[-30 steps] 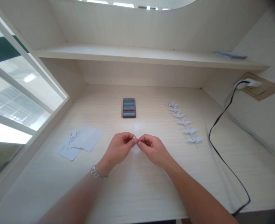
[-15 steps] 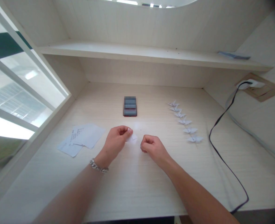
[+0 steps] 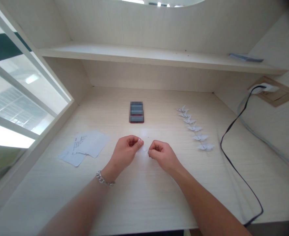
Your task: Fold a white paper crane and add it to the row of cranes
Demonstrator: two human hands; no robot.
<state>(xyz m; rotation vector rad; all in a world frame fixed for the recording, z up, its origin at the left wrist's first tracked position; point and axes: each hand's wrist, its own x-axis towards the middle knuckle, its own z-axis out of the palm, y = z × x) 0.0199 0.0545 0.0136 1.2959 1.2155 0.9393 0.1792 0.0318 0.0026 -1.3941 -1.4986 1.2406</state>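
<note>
Between thumb and fingers, my left hand [image 3: 128, 149] pinches a small piece of folded white paper [image 3: 144, 149], mostly hidden behind the fingertips. My right hand [image 3: 162, 154] is closed, its thumb and forefinger pressed together at the paper's right edge. Whether those fingertips grip the paper is too small to make out. To the right of my hands, several white paper cranes [image 3: 200, 137] stand in a slanting row on the desk.
Flat white sheets [image 3: 95, 144], one with printed writing, overlap at the left. A dark phone-like rectangle [image 3: 136, 112], its face blurred out, lies beyond my hands. A black cable [image 3: 229, 126] runs from the wall socket [image 3: 274, 91] down the right side. A shelf [image 3: 134, 54] crosses the back.
My left hand has moved slightly right with the folded paper, closing the gap to my right hand. My right hand has barely moved.
</note>
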